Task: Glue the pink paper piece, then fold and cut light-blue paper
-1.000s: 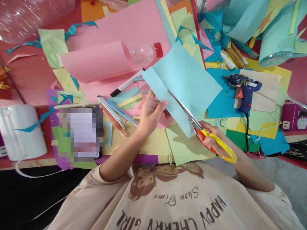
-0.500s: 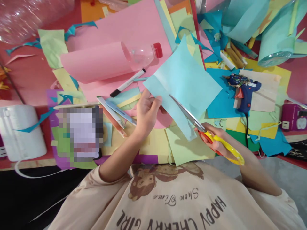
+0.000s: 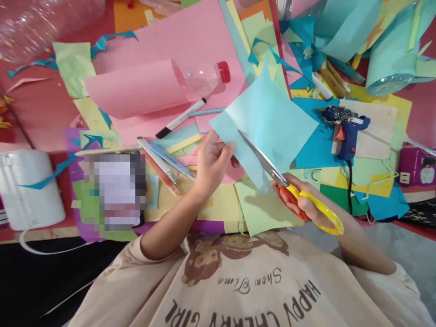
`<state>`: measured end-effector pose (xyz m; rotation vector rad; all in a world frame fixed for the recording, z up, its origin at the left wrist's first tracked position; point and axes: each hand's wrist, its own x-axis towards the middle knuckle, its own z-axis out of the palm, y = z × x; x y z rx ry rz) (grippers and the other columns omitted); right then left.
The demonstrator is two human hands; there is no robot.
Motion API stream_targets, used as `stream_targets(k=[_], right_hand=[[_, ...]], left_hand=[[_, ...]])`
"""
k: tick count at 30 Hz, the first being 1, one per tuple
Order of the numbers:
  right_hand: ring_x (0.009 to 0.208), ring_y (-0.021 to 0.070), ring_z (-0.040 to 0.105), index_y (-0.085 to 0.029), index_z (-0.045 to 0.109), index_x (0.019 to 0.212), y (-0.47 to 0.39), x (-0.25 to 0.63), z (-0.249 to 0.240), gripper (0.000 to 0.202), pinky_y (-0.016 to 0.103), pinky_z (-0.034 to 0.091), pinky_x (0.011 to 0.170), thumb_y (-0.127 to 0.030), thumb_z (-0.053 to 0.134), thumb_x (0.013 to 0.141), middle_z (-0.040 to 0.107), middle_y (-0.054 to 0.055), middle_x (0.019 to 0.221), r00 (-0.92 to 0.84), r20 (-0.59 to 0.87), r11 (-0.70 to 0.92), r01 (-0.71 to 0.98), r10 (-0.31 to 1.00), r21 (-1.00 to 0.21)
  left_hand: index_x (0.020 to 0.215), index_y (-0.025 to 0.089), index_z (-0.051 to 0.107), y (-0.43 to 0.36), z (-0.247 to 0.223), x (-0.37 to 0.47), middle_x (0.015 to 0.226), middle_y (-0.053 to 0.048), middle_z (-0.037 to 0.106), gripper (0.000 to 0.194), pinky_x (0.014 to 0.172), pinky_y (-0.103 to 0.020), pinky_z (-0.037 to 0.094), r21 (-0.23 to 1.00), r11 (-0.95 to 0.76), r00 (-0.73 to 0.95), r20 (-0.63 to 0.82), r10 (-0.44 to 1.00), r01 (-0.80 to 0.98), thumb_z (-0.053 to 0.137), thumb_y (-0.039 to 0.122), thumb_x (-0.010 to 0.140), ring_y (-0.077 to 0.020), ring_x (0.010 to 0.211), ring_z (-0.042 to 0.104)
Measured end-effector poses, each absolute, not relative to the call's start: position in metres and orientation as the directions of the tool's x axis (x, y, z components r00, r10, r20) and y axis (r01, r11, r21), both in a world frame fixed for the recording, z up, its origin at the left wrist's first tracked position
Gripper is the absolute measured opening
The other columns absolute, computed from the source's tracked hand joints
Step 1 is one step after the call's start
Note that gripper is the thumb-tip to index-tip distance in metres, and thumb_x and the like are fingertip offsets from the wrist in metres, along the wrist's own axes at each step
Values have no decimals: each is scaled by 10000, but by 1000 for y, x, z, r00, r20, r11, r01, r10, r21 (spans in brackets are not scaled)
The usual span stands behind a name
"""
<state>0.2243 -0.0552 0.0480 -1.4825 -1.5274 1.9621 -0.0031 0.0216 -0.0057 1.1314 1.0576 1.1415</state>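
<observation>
My left hand [image 3: 216, 161] pinches the left corner of a light blue sheet of paper [image 3: 275, 118], held up over the table. The sheet has curved edges and a thin point at its far end. In my right hand [image 3: 303, 195] is a pair of scissors [image 3: 264, 159] with one red and one yellow handle, my fingers through the loops. Its blades lie across the near left part of the sheet, tips toward my left hand. Whether the blades are fully closed I cannot tell.
A clear bottle with a red cap [image 3: 223, 72] lies wrapped in pink paper. Markers [image 3: 180, 118], a blue glue gun [image 3: 350, 131] with a cord, a white device [image 3: 32, 188], a blurred-out phone [image 3: 117, 190] and many coloured paper scraps cover the table.
The sheet and my left hand have shifted slightly right, and the sheet has tilted. The scissors have moved a little left, their handles now spread wider apart.
</observation>
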Motion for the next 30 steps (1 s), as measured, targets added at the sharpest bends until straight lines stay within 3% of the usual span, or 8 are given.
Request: stream_targets(k=[3, 9, 16, 22, 27, 30], right_hand=[[515, 70, 282, -204, 506, 1141, -56, 222, 43, 777, 212, 263, 407, -863, 447, 734, 382, -34, 713, -441, -561, -499, 259, 701, -827], [522, 71, 294, -194, 507, 1137, -55, 221, 46, 764, 218, 274, 416, -833, 524, 717, 397, -36, 724, -435, -591, -559, 216, 679, -801], [514, 64, 314, -189, 500, 1109, -52, 222, 43, 670, 215, 280, 423, -769, 539, 774, 397, -40, 729, -464, -589, -544, 244, 662, -803], [542, 77, 307, -183, 498, 1090, -53, 223, 44, 661, 228, 261, 468, -776, 489, 798, 391, -40, 717, -454, -580, -497, 300, 676, -814], [592, 96, 307, -177, 502, 1122, -55, 227, 48, 697, 243, 261, 524, -796, 430, 809, 384, -33, 723, -460, -564, -428, 372, 686, -823], [599, 102, 300, -182, 495, 1170, -56, 230, 49, 705, 242, 259, 517, -790, 415, 821, 380, -25, 744, -463, -589, -426, 415, 662, -804]], left_hand=[[986, 231, 539, 22, -6, -3, 478, 107, 528, 210, 377, -215, 412, 988, 68, 123, -51, 991, -135, 626, 378, 865, -91, 375, 546], [979, 234, 541, 21, -6, -3, 485, 105, 555, 214, 376, -219, 423, 986, 80, 128, -61, 990, -146, 634, 383, 858, -95, 377, 558], [1022, 236, 538, 21, -10, -4, 497, 100, 572, 180, 404, -224, 427, 986, 74, 127, -55, 990, -148, 600, 312, 871, -95, 383, 555], [1063, 240, 527, 24, -14, -3, 547, 90, 599, 283, 456, -228, 472, 970, 114, 99, -95, 991, -213, 655, 291, 815, -94, 420, 571], [815, 222, 559, 27, -14, -2, 570, 54, 611, 219, 413, -231, 449, 964, 145, 71, -132, 989, -225, 652, 420, 806, -98, 414, 566], [597, 206, 509, 27, -13, -3, 461, 40, 562, 367, 394, -215, 417, 970, 201, 106, -187, 977, -138, 591, 470, 838, -94, 383, 544]])
